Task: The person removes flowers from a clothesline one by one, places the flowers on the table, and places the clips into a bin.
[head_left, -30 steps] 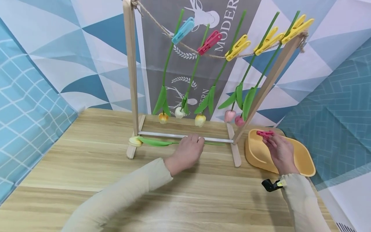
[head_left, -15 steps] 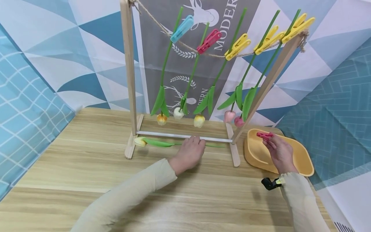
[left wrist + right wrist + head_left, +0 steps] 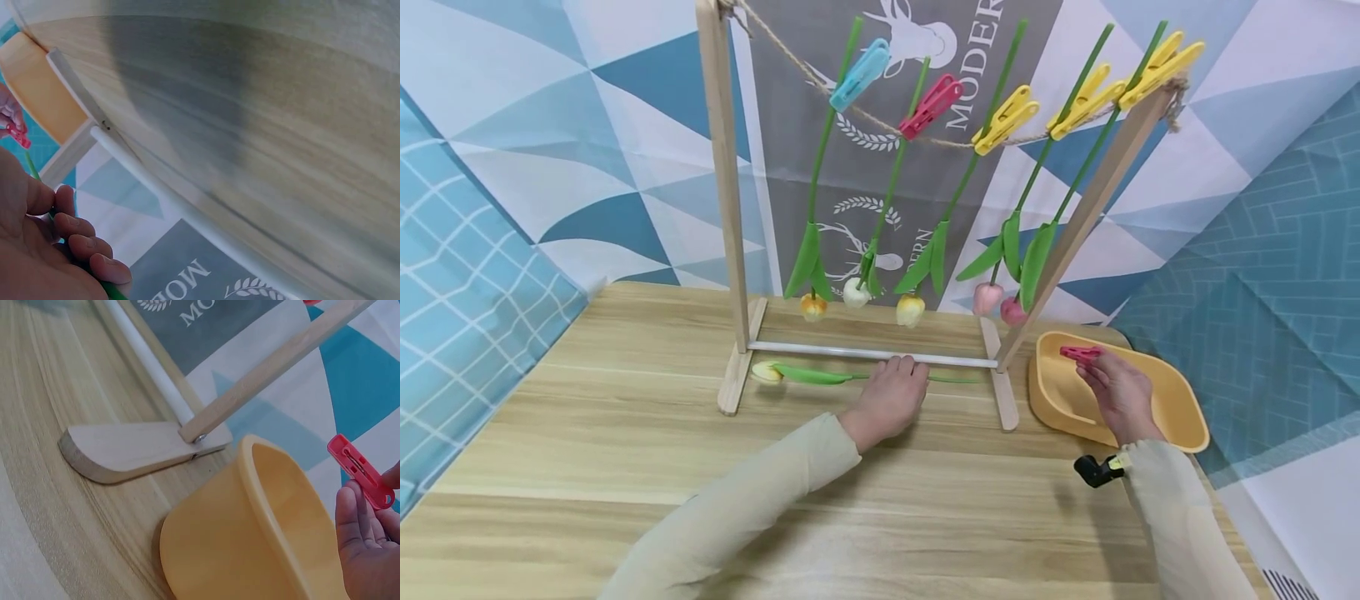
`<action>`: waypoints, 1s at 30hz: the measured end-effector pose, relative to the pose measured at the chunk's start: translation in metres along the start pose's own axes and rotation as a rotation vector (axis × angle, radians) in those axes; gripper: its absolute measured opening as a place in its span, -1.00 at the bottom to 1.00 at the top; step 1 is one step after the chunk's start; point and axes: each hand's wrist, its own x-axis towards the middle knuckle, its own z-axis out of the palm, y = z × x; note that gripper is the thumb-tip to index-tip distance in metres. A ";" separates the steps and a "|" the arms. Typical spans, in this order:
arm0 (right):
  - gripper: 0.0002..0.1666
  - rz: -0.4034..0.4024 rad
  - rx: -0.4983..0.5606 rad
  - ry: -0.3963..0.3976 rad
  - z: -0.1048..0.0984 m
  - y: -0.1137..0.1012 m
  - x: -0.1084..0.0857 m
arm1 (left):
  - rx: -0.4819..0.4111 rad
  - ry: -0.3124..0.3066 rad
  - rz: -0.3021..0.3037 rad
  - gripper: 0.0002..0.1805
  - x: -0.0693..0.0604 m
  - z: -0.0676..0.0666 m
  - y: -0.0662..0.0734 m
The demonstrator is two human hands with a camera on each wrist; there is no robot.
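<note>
My left hand [image 3: 891, 396] grips the green stem of a pale yellow artificial tulip [image 3: 812, 377], held sideways in front of the rack's white bottom bar. In the left wrist view the fingers [image 3: 81, 240] curl round that stem. Over the yellow plastic basket [image 3: 1187, 408], my right hand [image 3: 1123, 396] pinches a pink clothespin [image 3: 1081, 354]. The right wrist view shows this clothespin [image 3: 361, 472] between thumb and fingers. Tulips hang head down from the twine [image 3: 951, 143], held by a blue clothespin [image 3: 860, 75], a red clothespin [image 3: 932, 107] and yellow clothespins [image 3: 1006, 121].
The wooden rack has a left post [image 3: 726, 175] and a slanting right post [image 3: 1093, 196], joined low by a white bar [image 3: 872, 354]. Its flat feet [image 3: 1000, 383] stand on the wood-grain table [image 3: 925, 517]. Patterned cloth [image 3: 647, 142] hangs behind.
The head view has shifted slightly. The held tulip has slid a little to the right relative to the rack's left foot. Both hands keep their holds.
</note>
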 end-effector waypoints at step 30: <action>-0.84 0.173 -0.274 0.112 -0.005 0.005 0.014 | -0.042 -0.124 -0.063 -0.80 0.008 0.025 -0.002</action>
